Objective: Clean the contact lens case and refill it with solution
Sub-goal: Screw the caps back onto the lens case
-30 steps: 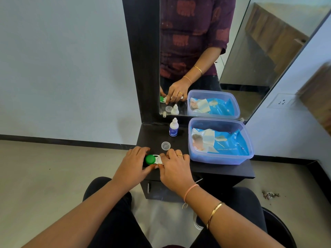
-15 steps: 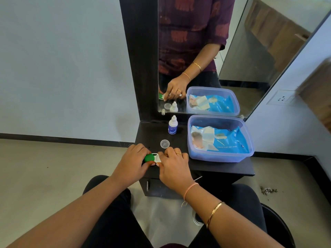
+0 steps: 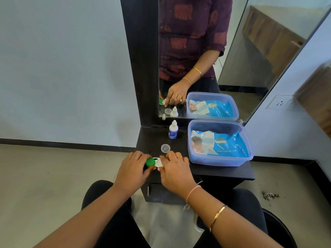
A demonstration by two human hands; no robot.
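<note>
Two bare arms come up from the bottom of the frame, one from the lower left and one from the lower right. They meet near the middle. The left grip (image 3: pixel 132 170) lies knuckles up. Its fingers curl over the green end of the contact lens case (image 3: pixel 157 162), with the thumb on the near side. The right grip (image 3: pixel 176 169) sits just beside it, knuckles up too. Its fingers bend onto the white end, and its thumb tip is close to the left thumb.
</note>
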